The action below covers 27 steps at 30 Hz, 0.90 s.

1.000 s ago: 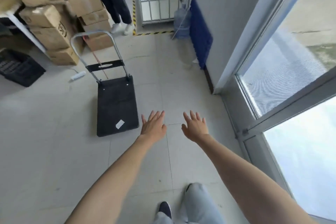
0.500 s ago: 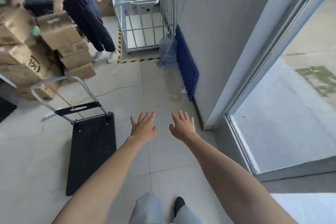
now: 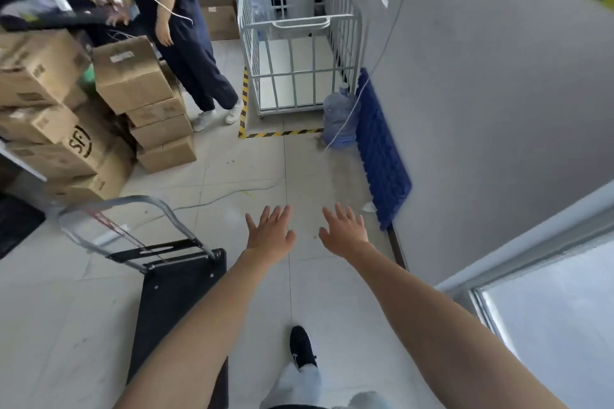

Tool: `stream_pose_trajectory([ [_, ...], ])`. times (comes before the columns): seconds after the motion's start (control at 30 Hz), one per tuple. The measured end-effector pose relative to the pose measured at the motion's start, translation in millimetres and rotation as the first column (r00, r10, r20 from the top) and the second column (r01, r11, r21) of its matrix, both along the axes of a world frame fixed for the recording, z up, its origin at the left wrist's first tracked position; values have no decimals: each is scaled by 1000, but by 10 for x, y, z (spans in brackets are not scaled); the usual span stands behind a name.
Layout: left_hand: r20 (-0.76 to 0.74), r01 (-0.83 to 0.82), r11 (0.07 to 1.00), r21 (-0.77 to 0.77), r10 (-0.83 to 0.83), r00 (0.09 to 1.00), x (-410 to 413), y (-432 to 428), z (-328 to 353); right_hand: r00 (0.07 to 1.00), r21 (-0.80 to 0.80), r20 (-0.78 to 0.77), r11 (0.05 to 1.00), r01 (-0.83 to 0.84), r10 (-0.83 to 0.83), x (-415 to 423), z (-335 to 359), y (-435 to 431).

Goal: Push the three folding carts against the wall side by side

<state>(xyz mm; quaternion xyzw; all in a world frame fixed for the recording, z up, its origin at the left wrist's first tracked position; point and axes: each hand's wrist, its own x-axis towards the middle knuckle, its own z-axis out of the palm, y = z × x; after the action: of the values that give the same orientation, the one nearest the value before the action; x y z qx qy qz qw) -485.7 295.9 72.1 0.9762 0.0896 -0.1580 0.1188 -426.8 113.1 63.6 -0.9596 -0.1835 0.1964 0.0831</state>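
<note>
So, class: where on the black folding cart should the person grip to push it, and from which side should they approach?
Grip the top bar of the silver handle on the folding cart, probably with both hands. It stands raised at the deck's far end, so step round and push from there. Both the left hand and right hand are open and empty.

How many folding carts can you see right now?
1. A black folding cart with its handle raised stands on the floor left of the left hand, away from the wall. The other two are out of view.
</note>
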Motion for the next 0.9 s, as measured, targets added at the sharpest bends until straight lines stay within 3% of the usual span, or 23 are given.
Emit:
stream_pose_trajectory([
  [0.43,-14,-32,999,-6,32,999,2447,1037,-120,997,-59,-44,997,-59,56,2465,-77,1090],
  [0.63,-117,-151,988,6,151,982,3316,1696,-234,986,-51,-49,986,-160,158,3689,-193,1819],
  [0.9,-117,-422,905,-49,415,902,3992,2714,-245,912,-61,-44,910,-410,408,4751,-71,3260],
])
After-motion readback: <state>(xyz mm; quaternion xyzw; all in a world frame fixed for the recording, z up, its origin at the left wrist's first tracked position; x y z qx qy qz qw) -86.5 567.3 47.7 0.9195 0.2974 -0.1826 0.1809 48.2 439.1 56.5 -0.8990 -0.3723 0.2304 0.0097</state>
